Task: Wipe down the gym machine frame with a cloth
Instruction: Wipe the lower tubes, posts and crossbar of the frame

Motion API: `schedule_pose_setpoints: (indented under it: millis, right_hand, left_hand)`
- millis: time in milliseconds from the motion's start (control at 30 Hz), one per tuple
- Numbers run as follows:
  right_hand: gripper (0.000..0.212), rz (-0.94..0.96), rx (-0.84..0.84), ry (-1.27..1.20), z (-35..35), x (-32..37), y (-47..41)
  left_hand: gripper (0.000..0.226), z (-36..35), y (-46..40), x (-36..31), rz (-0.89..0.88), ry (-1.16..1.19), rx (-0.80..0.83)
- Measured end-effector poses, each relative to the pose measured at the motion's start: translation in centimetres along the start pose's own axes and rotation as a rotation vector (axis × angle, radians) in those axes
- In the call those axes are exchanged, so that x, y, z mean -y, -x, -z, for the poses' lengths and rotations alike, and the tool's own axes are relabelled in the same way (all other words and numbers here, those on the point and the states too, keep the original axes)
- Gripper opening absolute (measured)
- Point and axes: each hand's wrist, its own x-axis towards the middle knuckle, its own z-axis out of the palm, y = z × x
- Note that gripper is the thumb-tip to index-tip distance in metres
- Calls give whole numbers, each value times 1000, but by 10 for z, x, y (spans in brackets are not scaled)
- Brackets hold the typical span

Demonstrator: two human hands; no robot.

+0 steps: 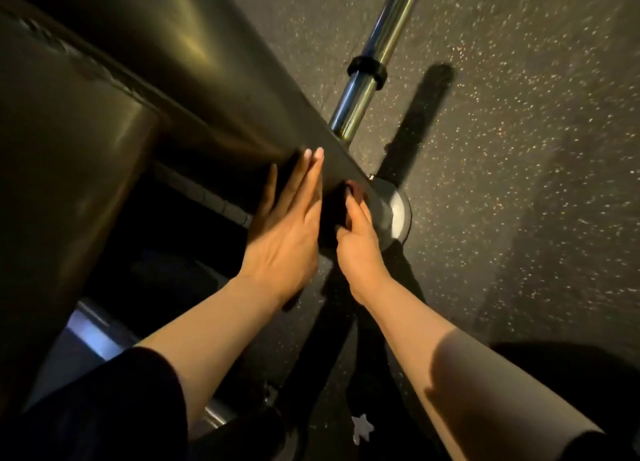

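Observation:
The gym machine frame [207, 90] is a thick dark metal beam that slants from upper left down to the centre. My left hand [284, 232] lies flat against the beam's lower end, fingers straight and together. Just to its right, my right hand [360, 249] has its fingers curled around a dark cloth [329, 218] and holds it against the same end of the beam. The cloth is nearly black and in shadow, so its shape is hard to make out.
A chrome bar [377, 55] with a black collar [367, 71] juts from the beam toward the top. A pale round foot [398, 215] sits under the beam's end on the speckled rubber floor [519, 149]. A second dark beam [69, 183] fills the left.

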Motion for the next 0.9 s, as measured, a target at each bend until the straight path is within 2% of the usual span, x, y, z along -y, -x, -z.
schedule_pose_setpoints:
  millis: [67, 133, 233, 300, 400, 500, 533, 600, 733, 800, 900]
  right_hand:
    - [62, 16, 34, -14, -4, 2, 16]
    - [60, 71, 81, -75, -13, 21, 34]
    - [51, 168, 118, -149, -22, 56, 60]
    - [47, 207, 123, -170, -26, 74, 73]
    - [49, 286, 155, -127, -34, 99, 91]
    - [43, 289, 203, -139, -41, 119, 98]
    - [39, 288, 194, -126, -41, 119, 96]
    - [36, 316, 146, -37, -41, 121, 92]
    - [44, 289, 97, -74, -42, 126, 86]
    - [39, 398, 54, -35, -44, 138, 80]
    - [38, 680, 10, 127, -53, 166, 71]
  left_hand:
    - [80, -6, 7, 1, 16, 77, -61]
    - [73, -7, 17, 5, 61, 377, -172]
    - [60, 7, 38, 11, 344, 887, -292]
    - [55, 24, 47, 10, 452, 1143, -305]
    - [52, 50, 51, 10, 593, 1407, -334]
    - [33, 71, 41, 22, 916, 1621, -495]
    - [27, 74, 37, 24, 981, 1629, -521]
    - [20, 76, 30, 27, 1004, 1568, -553]
    - [22, 86, 26, 21, 834, 1588, -554]
    - [22, 92, 28, 22, 838, 1549, -604]
    - [33, 99, 27, 33, 854, 1361, -728]
